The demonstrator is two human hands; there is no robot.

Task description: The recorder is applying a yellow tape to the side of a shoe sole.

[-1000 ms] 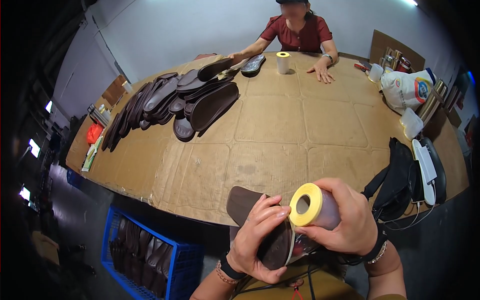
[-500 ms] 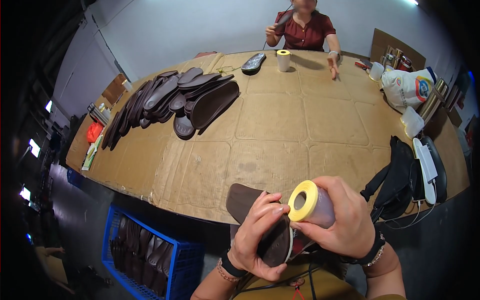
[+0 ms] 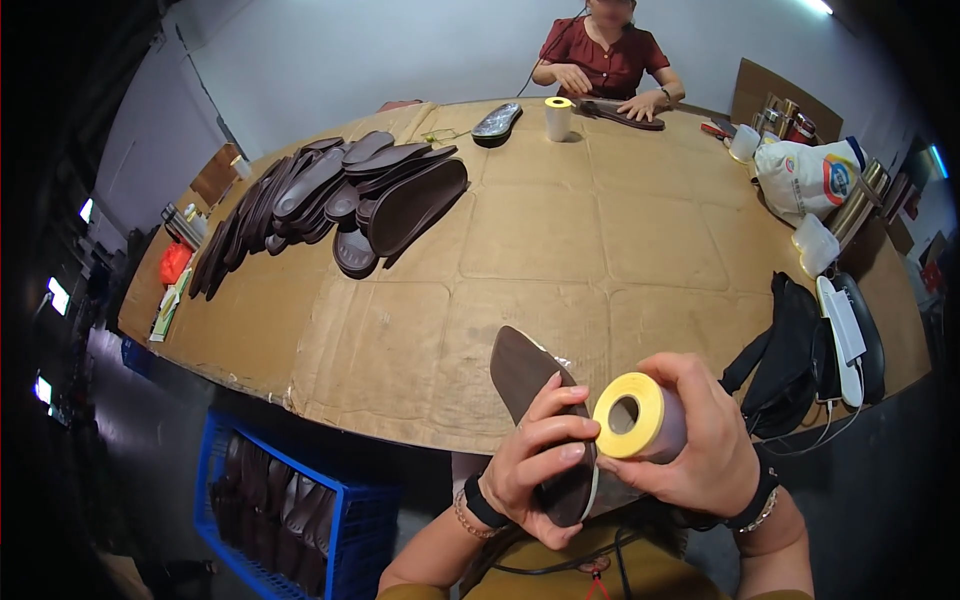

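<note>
My left hand (image 3: 547, 455) is closed around a dark brown shoe insole (image 3: 522, 368), which stands tilted on edge with its far end over the table's near edge. A pale rim runs along the insole's right side, with a bit of clear film at it. In my right hand (image 3: 700, 435) is a roll of clear film with a yellow end (image 3: 632, 415), its hollow core facing up and left. The roll almost touches the insole and my left fingertips. The insole's right face is mostly hidden from view.
Piled brown insoles (image 3: 310, 195) cover the table's left part. A blue crate (image 3: 345, 530) of insoles stands below left. Across the table (image 3: 540, 235), a co-worker's hands rest by an insole (image 3: 620, 114), near another film roll (image 3: 558, 122). A black bag (image 3: 785, 350) and white power strip (image 3: 842, 335) lie right.
The insole in my left hand has turned more upright, its far end swinging up and away. The roll has shifted slightly right. The co-worker has lowered an insole onto the table.
</note>
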